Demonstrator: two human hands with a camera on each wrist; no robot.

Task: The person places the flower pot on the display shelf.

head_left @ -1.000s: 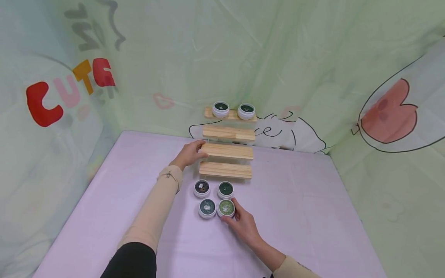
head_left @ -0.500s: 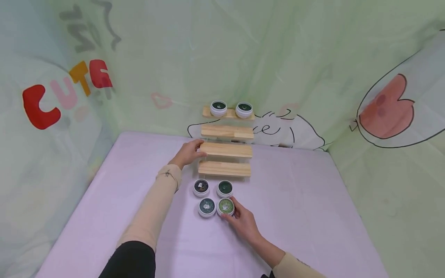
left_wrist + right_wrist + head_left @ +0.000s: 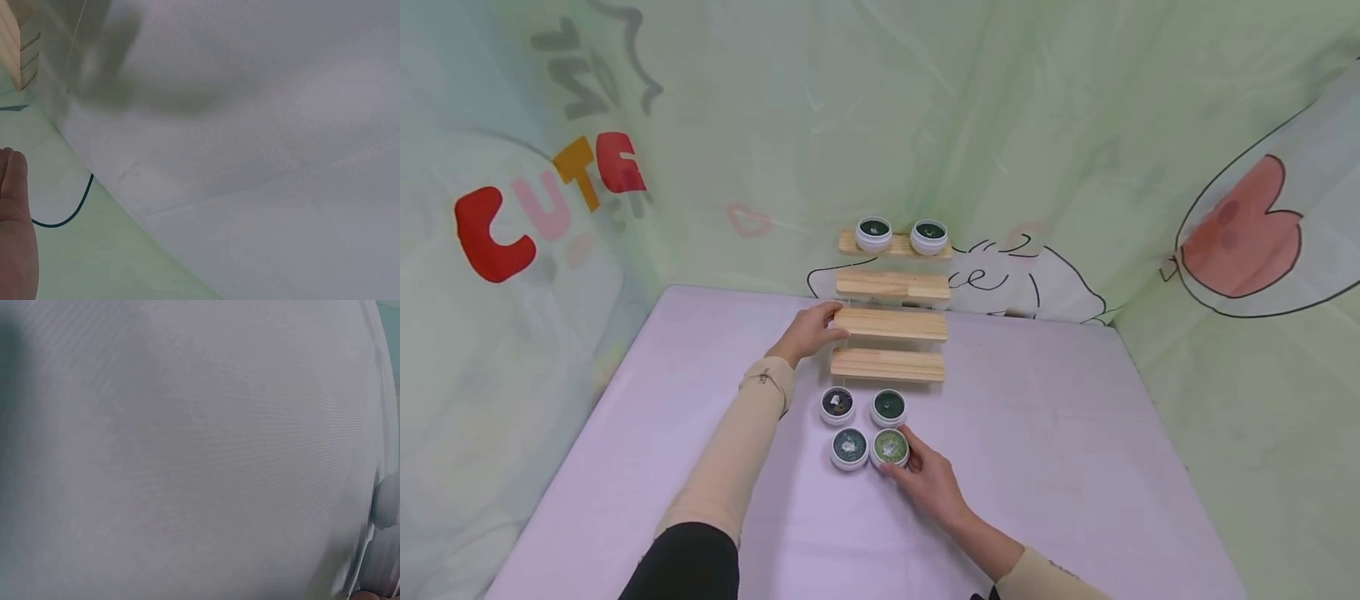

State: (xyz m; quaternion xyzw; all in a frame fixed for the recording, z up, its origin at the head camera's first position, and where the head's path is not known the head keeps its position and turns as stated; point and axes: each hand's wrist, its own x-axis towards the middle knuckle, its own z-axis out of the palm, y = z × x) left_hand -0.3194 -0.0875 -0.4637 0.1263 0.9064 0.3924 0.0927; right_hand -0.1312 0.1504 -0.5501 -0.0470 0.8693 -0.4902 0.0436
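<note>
A stepped display rack with several pale wooden boards stands at the back of the table in the head view. My left hand [image 3: 808, 332] grips the left end of its third board from the top [image 3: 891, 324], thumb at the front edge and fingers behind. Lower down, my right hand [image 3: 928, 475] holds a small round white jar with a light green top [image 3: 891, 447] between thumb and fingers. Beside it sit a blue-green-topped jar [image 3: 850, 448], a dark green one [image 3: 889, 407] and a dark one with a white patch [image 3: 837, 404].
Two white jars with dark green tops, one left [image 3: 873, 234] and one right [image 3: 928, 237], stand on the rack's top board. The lilac tablecloth [image 3: 1060, 433] spreads around the rack, with printed green fabric [image 3: 760, 125] hanging behind and at both sides.
</note>
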